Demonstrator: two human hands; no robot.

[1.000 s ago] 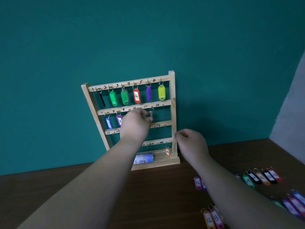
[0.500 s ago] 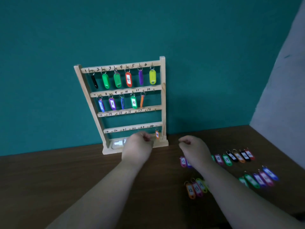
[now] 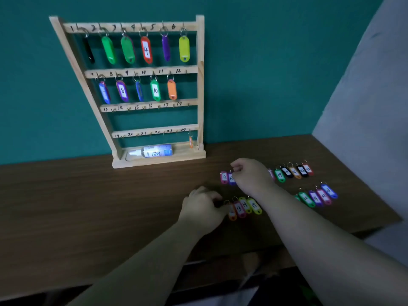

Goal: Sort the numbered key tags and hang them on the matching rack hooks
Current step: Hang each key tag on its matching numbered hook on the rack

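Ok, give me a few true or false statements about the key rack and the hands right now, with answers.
1. Six hung tags fill the top row of the rack. True.
2. The rail numbered 13 to 18 carries tags. False: its hooks are bare.
3. The bottle stands upright in the base. False: it lies on its side.
4. An orange tag hangs under number 24. True.
5. The left hand is at the rack. False: like the right hand, it is down by the loose tags on the table.
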